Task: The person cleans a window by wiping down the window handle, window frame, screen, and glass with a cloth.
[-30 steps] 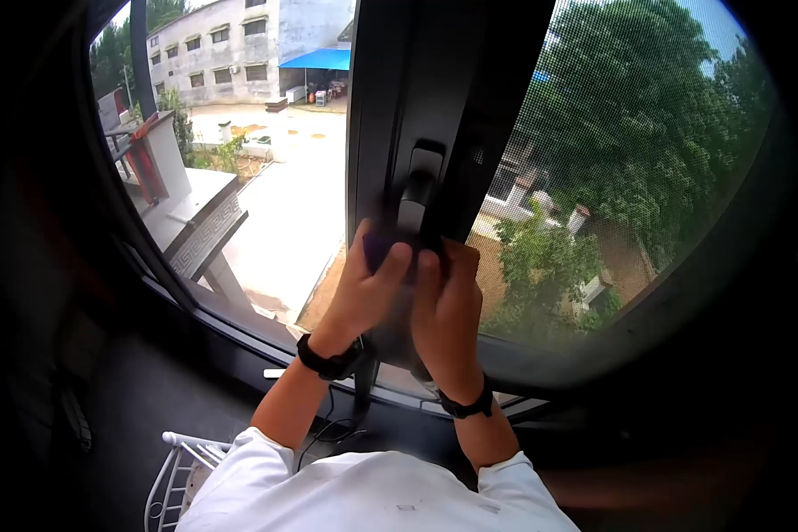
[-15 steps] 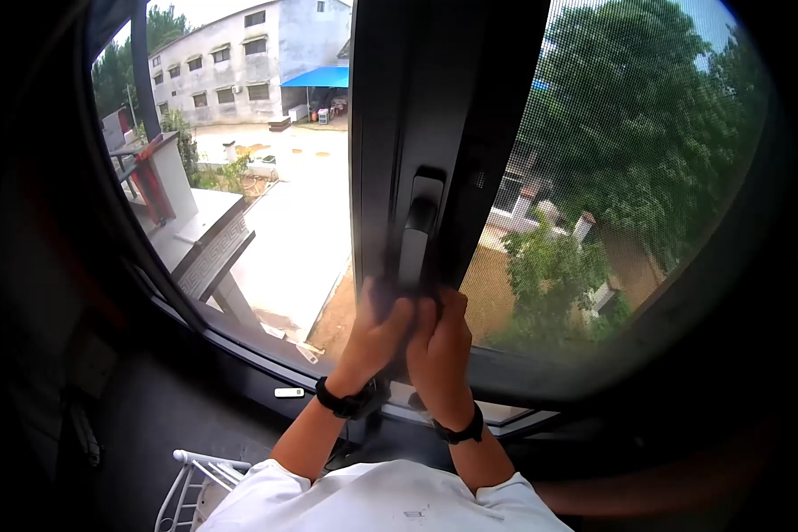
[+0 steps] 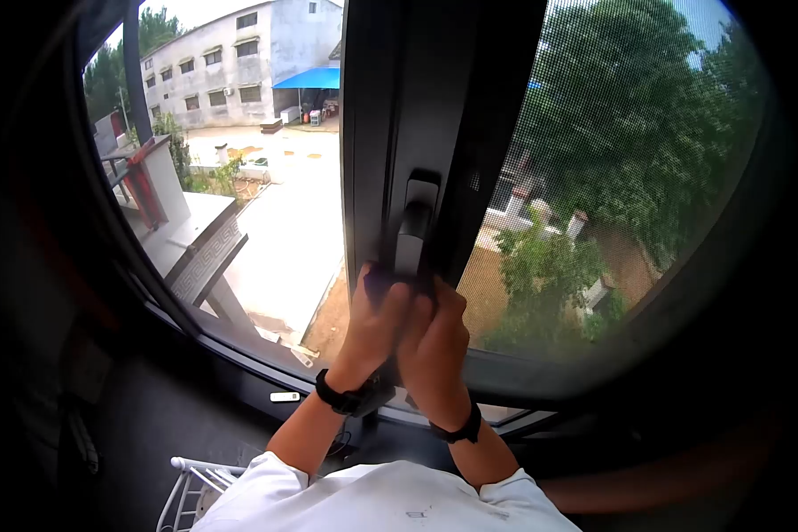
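Note:
In front of me stands the black window frame point(image 3: 372, 133), with a grey upright window handle point(image 3: 410, 253) set in its recess. My left hand point(image 3: 370, 321) and my right hand point(image 3: 434, 341) are side by side at the handle's lower end, thumbs close together. Both have curled fingers around something dark with a purplish tint, which is mostly hidden and blurred; I cannot tell what it is. The handle's lowest part disappears behind the hands. Each wrist wears a black band.
A mesh screen point(image 3: 612, 177) covers the right pane. On the sill at left lies a small white object point(image 3: 285, 397). Below it stands a white metal rack point(image 3: 186, 483). Outside the left pane are a building point(image 3: 239, 62) and a paved yard.
Both hands have shifted slightly up along the handle, still closed together. The whole view has moved a little, so the window and sill appear slightly further left.

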`<control>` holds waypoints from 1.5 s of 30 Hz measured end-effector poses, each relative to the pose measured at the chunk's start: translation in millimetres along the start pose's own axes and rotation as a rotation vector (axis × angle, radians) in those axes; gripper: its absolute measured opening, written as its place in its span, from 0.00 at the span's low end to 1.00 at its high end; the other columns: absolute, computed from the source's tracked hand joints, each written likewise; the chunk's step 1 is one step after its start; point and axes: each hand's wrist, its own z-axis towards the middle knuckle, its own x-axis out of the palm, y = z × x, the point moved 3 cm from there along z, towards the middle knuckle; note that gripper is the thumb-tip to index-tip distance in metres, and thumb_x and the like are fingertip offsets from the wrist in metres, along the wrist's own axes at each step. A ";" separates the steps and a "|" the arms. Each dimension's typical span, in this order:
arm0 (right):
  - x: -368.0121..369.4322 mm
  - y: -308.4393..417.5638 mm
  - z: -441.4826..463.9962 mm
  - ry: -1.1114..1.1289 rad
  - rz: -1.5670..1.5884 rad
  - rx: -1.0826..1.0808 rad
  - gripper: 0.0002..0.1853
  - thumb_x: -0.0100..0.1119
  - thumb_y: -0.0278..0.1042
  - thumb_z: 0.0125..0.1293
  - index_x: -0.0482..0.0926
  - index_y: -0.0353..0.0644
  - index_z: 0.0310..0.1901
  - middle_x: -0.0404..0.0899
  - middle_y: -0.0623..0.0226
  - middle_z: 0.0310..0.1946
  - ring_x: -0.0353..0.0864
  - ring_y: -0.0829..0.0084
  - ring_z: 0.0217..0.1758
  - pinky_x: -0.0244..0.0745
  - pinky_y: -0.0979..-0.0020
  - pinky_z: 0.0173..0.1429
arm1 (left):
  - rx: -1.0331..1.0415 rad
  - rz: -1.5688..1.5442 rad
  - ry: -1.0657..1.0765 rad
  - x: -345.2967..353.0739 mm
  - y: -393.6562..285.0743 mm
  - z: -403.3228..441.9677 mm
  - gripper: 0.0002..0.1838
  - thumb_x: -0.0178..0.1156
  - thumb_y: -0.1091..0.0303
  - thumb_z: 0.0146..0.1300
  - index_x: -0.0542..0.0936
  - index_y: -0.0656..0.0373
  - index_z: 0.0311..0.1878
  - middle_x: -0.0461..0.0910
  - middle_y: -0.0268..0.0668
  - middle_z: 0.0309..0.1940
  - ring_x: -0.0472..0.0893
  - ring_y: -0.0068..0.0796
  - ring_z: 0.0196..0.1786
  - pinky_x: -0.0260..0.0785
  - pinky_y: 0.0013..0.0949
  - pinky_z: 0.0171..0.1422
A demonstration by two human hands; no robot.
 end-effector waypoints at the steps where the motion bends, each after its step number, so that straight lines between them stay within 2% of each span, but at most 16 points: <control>1: -4.2 3.5 3.6 0.036 -0.018 0.008 0.15 0.42 0.37 0.73 0.61 0.34 0.53 0.77 0.45 0.37 0.82 0.49 0.36 0.76 0.60 0.37 | -0.065 0.011 0.052 5.4 -14.2 9.2 0.19 0.57 0.62 0.65 0.67 0.63 0.53 0.73 0.34 0.43 0.72 0.20 0.45 0.67 0.25 0.49; 5: -10.9 12.7 21.4 0.161 -0.007 0.068 0.16 0.42 0.37 0.73 0.61 0.34 0.53 0.77 0.45 0.38 0.82 0.52 0.36 0.76 0.62 0.37 | -0.127 0.017 0.180 6.4 -24.3 15.3 0.21 0.58 0.61 0.65 0.66 0.63 0.54 0.73 0.34 0.44 0.71 0.18 0.45 0.67 0.24 0.49; 11: 4.5 -13.3 -27.0 0.022 0.013 0.024 0.16 0.42 0.37 0.72 0.60 0.32 0.53 0.76 0.45 0.37 0.80 0.51 0.39 0.74 0.61 0.42 | -0.062 -0.111 -0.023 0.2 19.4 -20.5 0.20 0.56 0.64 0.64 0.66 0.64 0.55 0.73 0.36 0.46 0.71 0.23 0.48 0.66 0.28 0.53; 16: -12.8 6.5 10.1 0.079 0.025 0.035 0.11 0.43 0.33 0.71 0.65 0.35 0.49 0.76 0.49 0.31 0.81 0.53 0.33 0.73 0.62 0.35 | -0.111 0.078 0.118 -2.9 1.0 6.3 0.22 0.59 0.59 0.64 0.67 0.64 0.53 0.73 0.35 0.43 0.71 0.21 0.46 0.67 0.27 0.51; 21: -12.3 9.3 9.6 0.043 0.063 0.002 0.13 0.43 0.35 0.73 0.64 0.34 0.50 0.77 0.48 0.34 0.80 0.54 0.35 0.74 0.63 0.40 | -0.085 -0.055 0.061 11.1 -8.0 -1.4 0.27 0.60 0.52 0.63 0.65 0.63 0.54 0.70 0.34 0.44 0.69 0.20 0.45 0.66 0.26 0.51; 23: -7.6 -1.8 -8.3 0.065 0.123 0.115 0.14 0.42 0.37 0.73 0.63 0.33 0.51 0.76 0.47 0.35 0.80 0.54 0.37 0.73 0.62 0.42 | -0.094 -0.027 0.064 5.5 5.7 -14.0 0.29 0.59 0.50 0.63 0.64 0.63 0.55 0.70 0.35 0.44 0.69 0.20 0.46 0.66 0.26 0.51; 27: 1.4 -23.3 -30.7 0.091 0.129 0.111 0.16 0.42 0.39 0.74 0.63 0.33 0.50 0.75 0.55 0.31 0.79 0.68 0.28 0.73 0.70 0.34 | -0.091 0.042 0.052 -11.1 31.2 -25.5 0.33 0.56 0.47 0.65 0.63 0.62 0.62 0.70 0.33 0.49 0.68 0.21 0.51 0.62 0.26 0.57; 28: 2.4 -29.0 -31.3 0.087 0.106 0.051 0.15 0.42 0.40 0.74 0.62 0.34 0.50 0.73 0.60 0.29 0.74 0.76 0.23 0.70 0.75 0.28 | -0.144 -0.024 0.080 -9.7 25.9 -25.8 0.30 0.57 0.52 0.65 0.62 0.62 0.60 0.71 0.35 0.44 0.71 0.21 0.43 0.66 0.25 0.47; 29: 3.7 -32.8 -35.3 0.093 0.108 0.058 0.15 0.42 0.40 0.74 0.62 0.34 0.50 0.73 0.60 0.29 0.74 0.76 0.23 0.70 0.75 0.28 | -0.194 -0.087 0.112 -9.0 22.5 -26.0 0.27 0.59 0.57 0.65 0.61 0.62 0.58 0.73 0.36 0.39 0.74 0.22 0.34 0.71 0.25 0.38; 32: 10.6 -43.6 -42.9 0.122 0.330 0.168 0.14 0.40 0.40 0.74 0.60 0.37 0.50 0.72 0.64 0.27 0.70 0.80 0.21 0.67 0.77 0.25 | -0.119 -0.046 0.102 -8.5 23.1 -30.0 0.25 0.58 0.60 0.66 0.60 0.61 0.57 0.73 0.35 0.37 0.75 0.21 0.30 0.71 0.25 0.32; 33: 10.4 -44.0 -41.4 0.121 0.329 0.166 0.14 0.40 0.40 0.74 0.60 0.37 0.50 0.72 0.64 0.27 0.70 0.80 0.21 0.67 0.77 0.25 | -0.117 -0.048 0.103 -8.3 24.0 -29.3 0.25 0.58 0.60 0.66 0.60 0.61 0.57 0.73 0.35 0.37 0.75 0.21 0.30 0.71 0.25 0.32; 36: 5.9 -36.8 -33.4 0.111 0.317 0.126 0.12 0.39 0.38 0.74 0.62 0.37 0.48 0.71 0.65 0.26 0.68 0.79 0.21 0.65 0.76 0.26 | -0.150 0.026 0.080 -10.6 22.3 -29.2 0.29 0.58 0.54 0.64 0.63 0.64 0.59 0.73 0.33 0.44 0.71 0.19 0.45 0.68 0.25 0.46; 38: -2.2 -25.3 -13.1 0.057 0.206 -0.017 0.11 0.38 0.37 0.74 0.64 0.37 0.45 0.70 0.66 0.24 0.67 0.78 0.21 0.63 0.75 0.28 | -0.146 0.341 0.121 -10.9 7.8 -14.8 0.25 0.58 0.59 0.64 0.64 0.66 0.57 0.76 0.34 0.37 0.74 0.21 0.38 0.69 0.26 0.40; 39: -5.9 -17.6 -3.3 0.047 0.131 -0.092 0.09 0.42 0.33 0.72 0.63 0.36 0.44 0.75 0.55 0.23 0.79 0.59 0.23 0.72 0.66 0.27 | -0.147 0.349 0.116 -10.9 -1.7 -7.6 0.25 0.58 0.59 0.64 0.64 0.66 0.57 0.76 0.34 0.37 0.74 0.21 0.38 0.69 0.26 0.40; 41: -8.9 -17.1 5.5 0.097 0.172 -0.058 0.09 0.41 0.34 0.72 0.63 0.36 0.45 0.75 0.55 0.24 0.79 0.59 0.23 0.72 0.66 0.28 | 0.025 0.527 0.144 -2.7 -24.3 3.3 0.29 0.62 0.52 0.59 0.65 0.70 0.47 0.78 0.51 0.24 0.80 0.49 0.31 0.69 0.42 0.33; 45: -10.7 -17.3 7.9 0.137 0.188 -0.084 0.11 0.41 0.36 0.73 0.62 0.36 0.46 0.75 0.54 0.26 0.80 0.58 0.25 0.72 0.66 0.29 | -0.002 0.423 0.119 -1.5 -18.0 3.1 0.29 0.61 0.53 0.59 0.63 0.69 0.48 0.78 0.50 0.25 0.80 0.47 0.29 0.70 0.39 0.33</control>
